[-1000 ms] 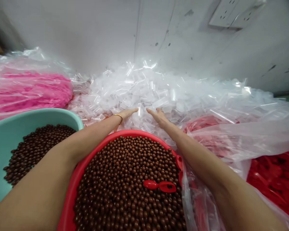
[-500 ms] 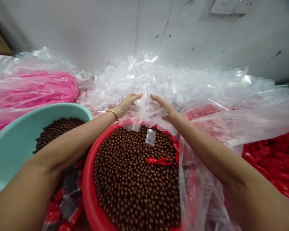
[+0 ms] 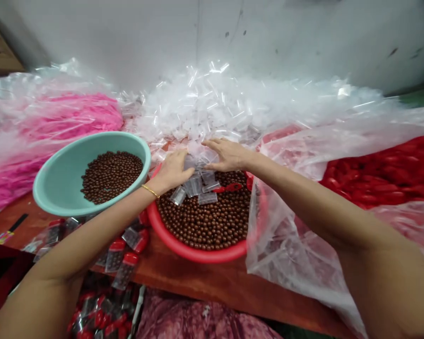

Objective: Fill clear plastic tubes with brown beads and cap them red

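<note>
Together, left hand (image 3: 172, 170) and right hand (image 3: 229, 156), fingers (image 3: 212, 142) apart, cup bags (image 3: 196, 186) at basin (image 3: 154, 217) rim.

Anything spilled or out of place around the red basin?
Several small clear bags lie loose on the brown balls in the red basin, by the left hand and right hand, beside a red scoop.

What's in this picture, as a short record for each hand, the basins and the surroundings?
Left hand: cupped on small clear bags at the red basin's far rim
Right hand: flat, palm down on the same bags
Red basin: brown balls, a red scoop on them
Teal basin: more brown balls, left of the red basin
Behind: pile of clear bags
Front left: filled packets
</note>
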`<action>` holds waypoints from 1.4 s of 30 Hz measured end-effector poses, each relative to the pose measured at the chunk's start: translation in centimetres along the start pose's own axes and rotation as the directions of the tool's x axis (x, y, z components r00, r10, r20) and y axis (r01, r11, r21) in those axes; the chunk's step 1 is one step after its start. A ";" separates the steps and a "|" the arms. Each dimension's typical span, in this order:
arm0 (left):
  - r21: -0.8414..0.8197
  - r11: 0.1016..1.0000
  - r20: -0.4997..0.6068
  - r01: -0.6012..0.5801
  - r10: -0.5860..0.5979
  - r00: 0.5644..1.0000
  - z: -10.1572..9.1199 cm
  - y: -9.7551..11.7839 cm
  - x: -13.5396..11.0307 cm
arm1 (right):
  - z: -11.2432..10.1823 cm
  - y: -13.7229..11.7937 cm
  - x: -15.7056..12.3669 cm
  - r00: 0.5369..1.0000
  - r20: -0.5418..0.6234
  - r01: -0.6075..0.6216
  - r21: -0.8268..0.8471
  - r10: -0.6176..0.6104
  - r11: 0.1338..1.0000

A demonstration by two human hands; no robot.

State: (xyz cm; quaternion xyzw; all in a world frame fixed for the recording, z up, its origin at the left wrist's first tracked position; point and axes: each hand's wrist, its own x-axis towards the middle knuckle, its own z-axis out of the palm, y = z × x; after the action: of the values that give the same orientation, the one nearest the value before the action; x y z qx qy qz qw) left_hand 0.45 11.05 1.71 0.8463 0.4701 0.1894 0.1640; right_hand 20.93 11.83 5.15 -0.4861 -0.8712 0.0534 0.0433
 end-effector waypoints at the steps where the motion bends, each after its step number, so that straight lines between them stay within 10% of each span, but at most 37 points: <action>1: 0.057 0.998 -0.026 0.025 -0.024 0.999 -0.2 0.1 -0.6 | -0.2 -0.5 -0.6 1.000 -0.019 0.001 -0.019 -0.001 1.000; 6: 0.204 0.978 -0.218 -0.045 0.090 0.972 -1.4 1.8 -4.4 | -0.8 -2.3 -4.9 0.969 -0.163 -0.206 -0.102 0.188 0.973; 12: 0.331 0.887 0.107 -0.323 0.304 0.947 0.7 4.8 -7.3 | 1.5 -3.2 -9.2 0.988 0.012 -0.147 -0.201 0.152 0.968; 22: 0.360 0.879 0.239 -0.313 0.237 0.942 2.0 5.6 -6.0 | 3.2 -4.7 -9.8 0.983 0.016 -0.179 -0.144 0.183 0.973; 33: 0.014 0.988 0.349 0.153 -0.148 0.925 -1.3 4.8 -8.8 | 4.9 -5.2 -13.3 0.898 -0.143 -0.420 0.009 0.417 0.908; 42: 0.261 0.881 0.471 -0.395 0.241 0.849 -2.5 3.2 -8.5 | 5.3 -4.3 -14.6 0.939 -0.173 -0.261 0.211 0.298 0.942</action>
State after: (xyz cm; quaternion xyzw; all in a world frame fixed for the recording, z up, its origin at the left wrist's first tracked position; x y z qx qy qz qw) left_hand -2.49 2.38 3.94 0.9491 0.2996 -0.0608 0.0756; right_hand 24.28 -3.15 0.10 -0.6021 -0.7752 0.0899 0.1684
